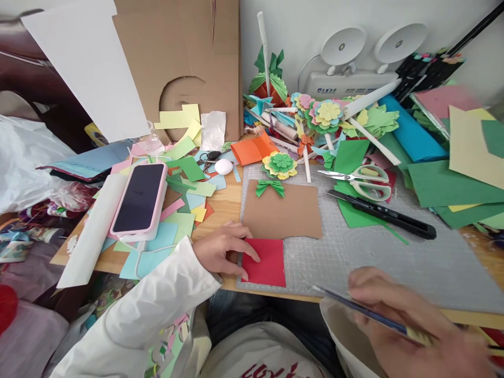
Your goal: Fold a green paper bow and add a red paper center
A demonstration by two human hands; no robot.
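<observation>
Head view: the left hand lies on the table edge, its grip spread, fingertips pressing flat on the left edge of a red paper square; the square rests at the near left corner of a grey cutting mat, just below a brown card; the right hand, blurred, hangs low at the near right, its grip pinching a thin stick that points left over the mat edge; scissors and a black knife lie farther back; a phone lies to the left.
</observation>
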